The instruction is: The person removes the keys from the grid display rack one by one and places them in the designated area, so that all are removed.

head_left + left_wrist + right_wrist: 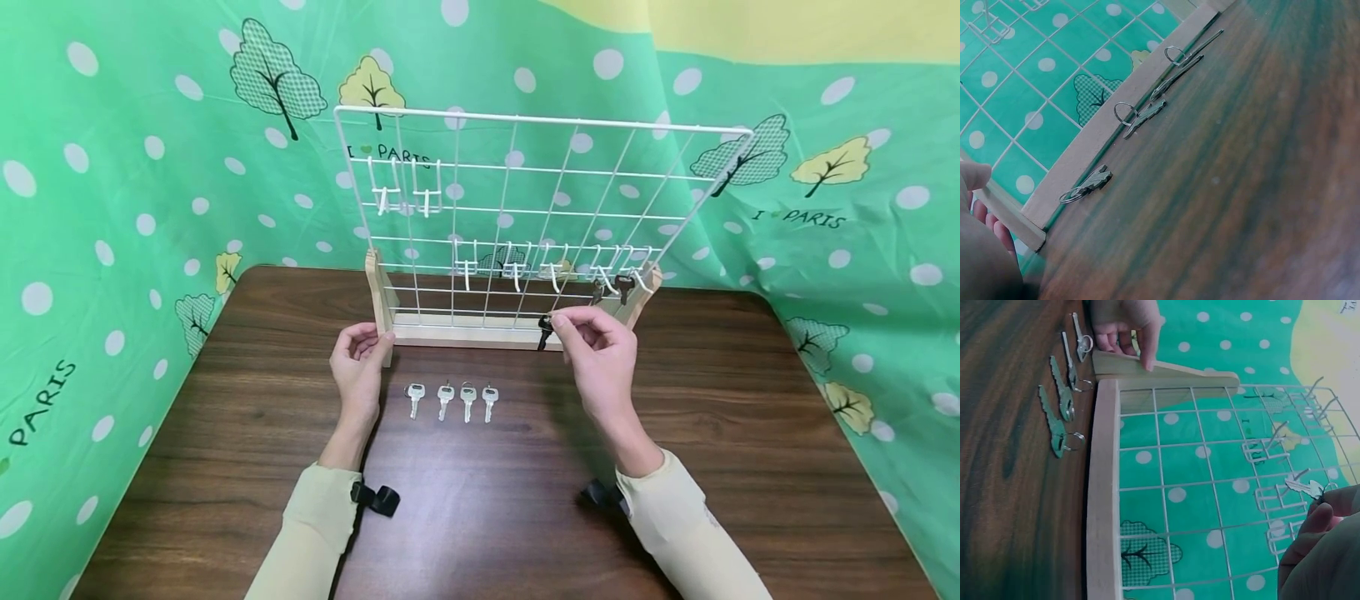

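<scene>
The right hand (600, 362) pinches a ringed key (545, 333) near its head, below a bare hook (555, 277) on the wire grid rack (543, 120); the left hand (357, 367) grips the rack's wooden side stand (382, 304). To hang the key well, I would keep the left hand's brace firm, turn the ring's opening toward the hook tip, slip it over and let go only once it seats. The held key's blade points down and slightly left, away from the right fingertips, its long axis nearly upright. Four loose keys (468, 400) lie on the desk (480, 517) between the hands, blades toward the person.
</scene>
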{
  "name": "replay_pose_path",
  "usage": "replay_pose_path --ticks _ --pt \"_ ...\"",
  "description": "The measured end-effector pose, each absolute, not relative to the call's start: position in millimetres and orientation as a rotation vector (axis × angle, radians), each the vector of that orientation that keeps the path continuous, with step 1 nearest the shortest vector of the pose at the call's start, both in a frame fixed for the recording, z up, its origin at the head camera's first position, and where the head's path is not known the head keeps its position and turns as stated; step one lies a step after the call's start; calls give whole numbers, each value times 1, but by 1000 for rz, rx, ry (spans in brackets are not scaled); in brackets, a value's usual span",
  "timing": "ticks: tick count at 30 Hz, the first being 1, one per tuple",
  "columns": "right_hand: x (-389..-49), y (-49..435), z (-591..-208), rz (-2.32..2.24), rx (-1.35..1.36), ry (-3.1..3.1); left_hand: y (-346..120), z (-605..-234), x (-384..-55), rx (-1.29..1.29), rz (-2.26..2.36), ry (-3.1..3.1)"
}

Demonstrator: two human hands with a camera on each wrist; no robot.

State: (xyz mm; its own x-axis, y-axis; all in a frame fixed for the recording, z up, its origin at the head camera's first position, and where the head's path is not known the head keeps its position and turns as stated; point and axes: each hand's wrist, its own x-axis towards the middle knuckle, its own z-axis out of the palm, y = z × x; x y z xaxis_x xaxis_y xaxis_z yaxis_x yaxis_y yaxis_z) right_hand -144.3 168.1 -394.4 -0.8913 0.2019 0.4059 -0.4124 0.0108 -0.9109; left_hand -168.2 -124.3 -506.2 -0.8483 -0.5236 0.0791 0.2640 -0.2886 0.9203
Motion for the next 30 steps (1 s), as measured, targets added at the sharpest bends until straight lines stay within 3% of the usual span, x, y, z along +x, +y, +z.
replay_pose_path --ticks 30 --pt "-133 176 -448 1993 94 -2217 -125 -506 -168 326 -2160 -1477"
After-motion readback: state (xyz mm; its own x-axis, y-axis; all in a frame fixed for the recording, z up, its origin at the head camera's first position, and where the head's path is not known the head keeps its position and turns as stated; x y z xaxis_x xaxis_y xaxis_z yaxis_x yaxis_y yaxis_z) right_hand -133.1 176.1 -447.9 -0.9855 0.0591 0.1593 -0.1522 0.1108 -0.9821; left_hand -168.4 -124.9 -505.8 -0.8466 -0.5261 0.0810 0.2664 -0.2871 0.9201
